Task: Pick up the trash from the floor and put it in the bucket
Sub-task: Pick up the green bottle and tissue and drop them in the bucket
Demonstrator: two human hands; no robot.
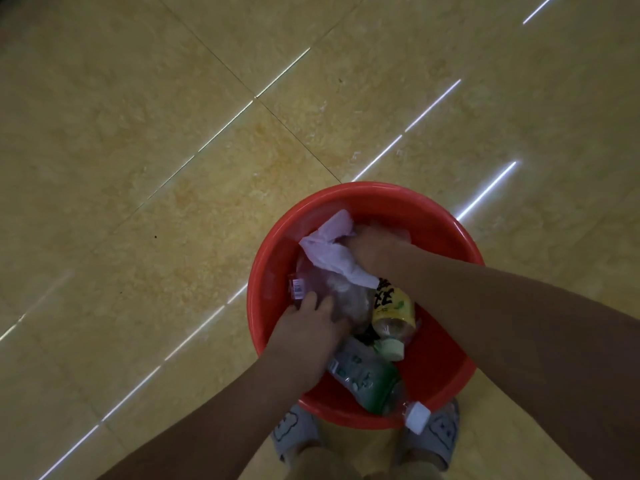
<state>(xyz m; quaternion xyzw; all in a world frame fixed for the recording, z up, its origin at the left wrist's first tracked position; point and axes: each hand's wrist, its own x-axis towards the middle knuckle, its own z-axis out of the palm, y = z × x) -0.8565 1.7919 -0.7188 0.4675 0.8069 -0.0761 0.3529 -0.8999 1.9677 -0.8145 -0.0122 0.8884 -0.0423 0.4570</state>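
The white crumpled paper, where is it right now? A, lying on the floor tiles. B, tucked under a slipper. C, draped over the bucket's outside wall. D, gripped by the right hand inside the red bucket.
D: the right hand has its fingers curled round the white crumpled paper inside the red bucket, while the left hand lies on a clear plastic bag beside it.

The floor (173, 150) is glossy polished tile. The bucket (446, 351) is smooth, shiny red plastic, holding crumpled white paper (332, 251), clear plastic bottles (393, 313) and thin filmy bags (343, 299).
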